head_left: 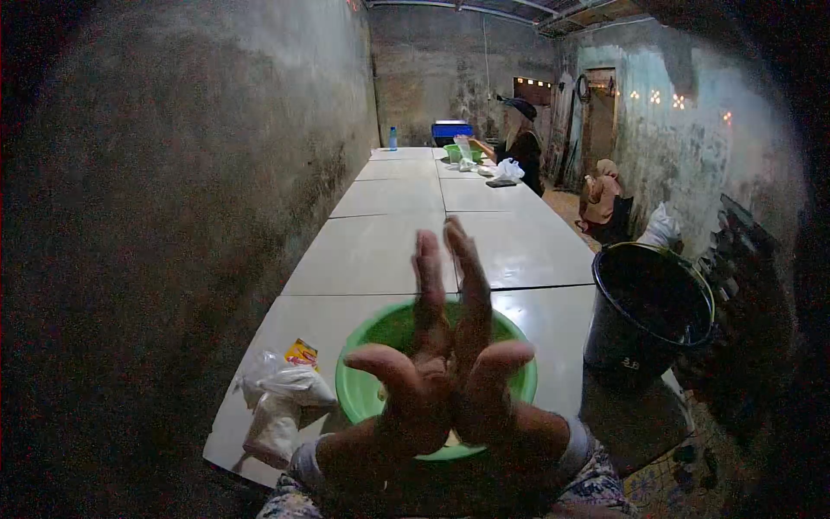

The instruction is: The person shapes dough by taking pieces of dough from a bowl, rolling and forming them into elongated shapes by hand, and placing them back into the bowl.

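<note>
My left hand [410, 372] and my right hand [484, 372] are raised side by side over a green bowl [349, 394]. Their heels meet or nearly meet, and the fingers stretch up and away with thumbs pointing outward. No object shows in either hand. Most of the bowl's inside is hidden behind them; a little pale matter shows near its lower edge. Left of the bowl lie clear plastic bags of white powder [275, 426] and a small yellow-and-red packet [302, 354].
To the right stands a black bucket [624, 333]. A long white-topped table [372, 251] runs toward the back, beside a grey wall. At its far end, a person [520, 147] works by another green bowl [475, 152]. Another person [603, 197] sits low near the right wall.
</note>
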`<state>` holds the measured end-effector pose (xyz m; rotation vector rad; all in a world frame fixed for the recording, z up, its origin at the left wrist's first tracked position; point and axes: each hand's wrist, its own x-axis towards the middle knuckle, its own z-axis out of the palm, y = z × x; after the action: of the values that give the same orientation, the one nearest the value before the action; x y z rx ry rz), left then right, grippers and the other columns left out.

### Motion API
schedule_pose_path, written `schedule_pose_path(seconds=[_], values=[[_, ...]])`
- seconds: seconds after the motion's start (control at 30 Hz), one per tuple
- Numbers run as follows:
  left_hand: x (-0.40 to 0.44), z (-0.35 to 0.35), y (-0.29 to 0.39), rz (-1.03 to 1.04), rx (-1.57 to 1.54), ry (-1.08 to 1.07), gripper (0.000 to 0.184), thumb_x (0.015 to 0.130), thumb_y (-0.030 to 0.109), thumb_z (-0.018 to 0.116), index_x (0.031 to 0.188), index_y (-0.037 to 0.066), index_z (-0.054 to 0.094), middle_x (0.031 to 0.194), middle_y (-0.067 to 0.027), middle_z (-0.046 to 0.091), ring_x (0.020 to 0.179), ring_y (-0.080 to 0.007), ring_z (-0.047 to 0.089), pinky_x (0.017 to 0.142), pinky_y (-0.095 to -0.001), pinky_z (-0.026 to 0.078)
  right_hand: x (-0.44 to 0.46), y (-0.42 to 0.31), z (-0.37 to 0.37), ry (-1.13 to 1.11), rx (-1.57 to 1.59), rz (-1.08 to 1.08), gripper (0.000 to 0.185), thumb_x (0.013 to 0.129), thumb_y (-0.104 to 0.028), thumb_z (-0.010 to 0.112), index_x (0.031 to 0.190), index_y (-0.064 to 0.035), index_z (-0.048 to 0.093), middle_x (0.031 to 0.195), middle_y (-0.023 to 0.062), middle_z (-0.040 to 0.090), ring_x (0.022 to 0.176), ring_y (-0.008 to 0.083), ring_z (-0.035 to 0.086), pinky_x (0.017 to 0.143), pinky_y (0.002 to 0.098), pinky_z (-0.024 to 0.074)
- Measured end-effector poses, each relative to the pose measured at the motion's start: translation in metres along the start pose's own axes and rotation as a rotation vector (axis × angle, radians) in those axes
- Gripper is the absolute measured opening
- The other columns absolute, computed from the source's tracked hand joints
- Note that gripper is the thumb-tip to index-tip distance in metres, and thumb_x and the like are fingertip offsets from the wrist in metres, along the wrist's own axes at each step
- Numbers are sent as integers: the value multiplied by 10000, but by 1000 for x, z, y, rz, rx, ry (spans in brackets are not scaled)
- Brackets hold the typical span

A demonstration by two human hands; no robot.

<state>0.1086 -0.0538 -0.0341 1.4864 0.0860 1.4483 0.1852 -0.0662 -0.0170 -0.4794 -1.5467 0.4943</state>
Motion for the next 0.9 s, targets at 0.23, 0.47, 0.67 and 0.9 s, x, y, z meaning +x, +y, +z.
schedule_pose_path(seconds=[0.23, 0.47, 0.67, 0.9], values=[[1, 22, 7, 14, -249, -72, 1127, 706, 869, 132, 1495, 67, 79, 1565, -106, 59, 1432, -239, 87, 1157, -378, 11, 5, -1, -8, 97, -56, 14, 973, 827, -749, 33, 1466, -27, 159, 1537, 158, 134, 1431, 282, 48, 1140, 453, -13], [17, -5, 33, -51, -160, 173, 1166, 631, 907, 77, 1507, 139, 33, 1563, -57, 90, 1410, -206, 139, 1146, -347, 86, -20, 11, 15, -114, -262, -145, 937, 853, -719, 35, 1458, -18, 179, 1529, 151, 163, 1428, 271, 76, 1143, 441, 0], [-14, 31, 20, -112, -242, -145, 1115, 690, 862, 234, 1507, 128, 38, 1559, -93, 89, 1401, -199, 164, 1147, -325, 74, 8, 5, -12, 248, 68, -59, 907, 876, -693, 37, 1451, -11, 197, 1521, 145, 188, 1426, 260, 100, 1146, 430, 11], [7, -4, 4, -36, -241, -80, 1091, 709, 833, 291, 1504, 118, 75, 1558, -100, 88, 1396, -189, 190, 1149, -314, 74, -14, 23, 9, -44, -413, -236, 873, 896, -676, 104, 1424, 4, 243, 1499, 221, 184, 1408, 356, 138, 1137, 471, 53]])
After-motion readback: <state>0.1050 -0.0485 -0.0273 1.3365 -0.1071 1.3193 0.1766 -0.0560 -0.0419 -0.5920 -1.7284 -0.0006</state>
